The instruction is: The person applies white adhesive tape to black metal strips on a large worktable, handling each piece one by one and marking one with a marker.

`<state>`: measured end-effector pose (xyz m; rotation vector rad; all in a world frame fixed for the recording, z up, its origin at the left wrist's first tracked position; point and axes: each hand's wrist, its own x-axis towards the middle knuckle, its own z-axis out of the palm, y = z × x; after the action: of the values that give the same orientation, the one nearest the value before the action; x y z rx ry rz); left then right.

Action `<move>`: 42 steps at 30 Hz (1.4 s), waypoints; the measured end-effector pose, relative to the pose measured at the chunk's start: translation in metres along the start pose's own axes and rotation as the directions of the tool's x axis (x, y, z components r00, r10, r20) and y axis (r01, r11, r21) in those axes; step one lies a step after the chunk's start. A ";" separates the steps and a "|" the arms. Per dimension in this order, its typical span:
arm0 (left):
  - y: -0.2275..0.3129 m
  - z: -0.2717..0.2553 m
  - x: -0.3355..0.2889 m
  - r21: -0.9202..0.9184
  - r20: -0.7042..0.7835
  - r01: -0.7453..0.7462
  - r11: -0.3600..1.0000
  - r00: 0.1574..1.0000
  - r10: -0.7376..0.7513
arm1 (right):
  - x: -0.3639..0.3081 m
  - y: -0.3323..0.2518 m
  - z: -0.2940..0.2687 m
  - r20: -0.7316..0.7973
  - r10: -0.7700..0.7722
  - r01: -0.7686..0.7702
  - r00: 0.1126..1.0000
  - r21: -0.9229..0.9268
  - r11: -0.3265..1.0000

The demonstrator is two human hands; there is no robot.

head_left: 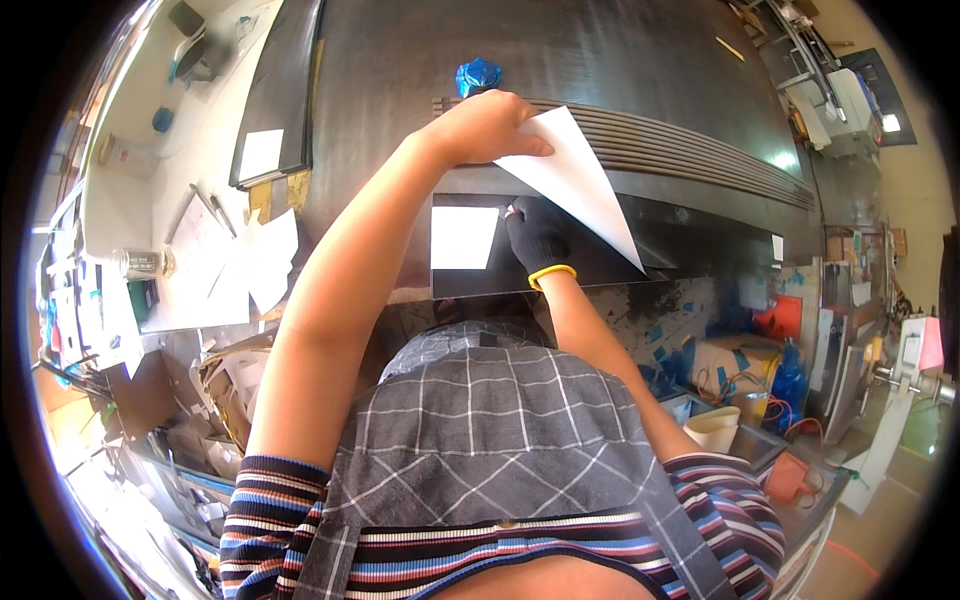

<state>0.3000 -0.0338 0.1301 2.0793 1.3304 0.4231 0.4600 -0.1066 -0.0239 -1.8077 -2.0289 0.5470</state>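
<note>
A black sheet [465,282] lies along the near edge of the dark table, with a white rectangle [464,238] at its left end. A white flap [580,180] rises over it, apparently its turned-back underside or a separate sheet; I cannot tell which. My bare left hand [490,128] reaches across and pinches the flap's upper left edge between thumb and fingers. My right hand [538,236], in a black glove with a yellow cuff, rests curled on the black sheet beside the white rectangle. Anything inside its fingers is hidden.
Several thin grey strips [690,150] lie side by side behind the sheet. A crumpled blue wrapped lump [479,77] sits beyond my left hand. Dark stacked panels [283,90] and loose white papers [225,265] are at left. A carton [735,368] stands below the table at right.
</note>
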 end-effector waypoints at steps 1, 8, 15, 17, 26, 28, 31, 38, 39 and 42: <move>-0.002 0.002 0.000 0.006 -0.017 -0.007 1.000 1.000 0.007 | 0.000 0.001 -0.001 0.025 -0.003 0.003 1.000 0.011 1.000; -0.026 0.020 -0.016 -0.030 -0.101 -0.141 0.990 0.985 0.137 | -0.008 0.007 0.001 0.083 0.024 -0.033 0.996 0.114 0.993; -0.074 0.099 -0.074 -0.183 -0.303 0.516 0.837 0.780 -0.547 | -0.017 0.029 0.027 -0.092 -0.165 0.174 0.982 0.098 0.980; -0.102 0.135 -0.086 -0.021 -0.436 0.204 0.979 0.879 -0.193 | -0.021 -0.011 -0.014 -0.022 -0.212 0.213 0.977 0.010 0.977; -0.068 0.121 -0.053 0.066 -0.227 0.118 0.991 0.969 -0.100 | -0.011 0.051 0.024 -0.073 -0.217 0.229 0.973 0.267 0.936; -0.070 0.123 -0.055 0.132 -0.219 0.029 0.991 0.976 0.001 | -0.014 0.031 0.003 -0.089 -0.165 0.184 0.982 0.312 0.932; -0.071 0.119 -0.067 0.309 -0.193 -0.095 0.946 0.968 0.160 | -0.013 0.036 0.007 -0.065 -0.146 0.159 0.987 0.323 0.933; -0.063 0.086 -0.229 -0.054 -0.072 -0.044 0.998 0.997 0.040 | -0.018 0.038 0.006 -0.135 -0.185 0.212 0.973 0.223 0.952; -0.056 0.073 -0.251 -0.215 -0.142 0.093 0.972 0.982 -0.126 | -0.017 0.036 0.002 -0.124 -0.207 0.228 0.970 0.189 0.955; -0.097 0.055 -0.313 -0.396 -0.382 0.398 0.827 0.748 -0.543 | -0.017 0.023 -0.008 -0.071 -0.225 0.234 0.972 0.179 0.956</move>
<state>0.1262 -0.3036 0.0446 1.3508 1.8933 0.8852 0.4851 -0.1209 -0.0293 -1.4409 -2.0434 0.5932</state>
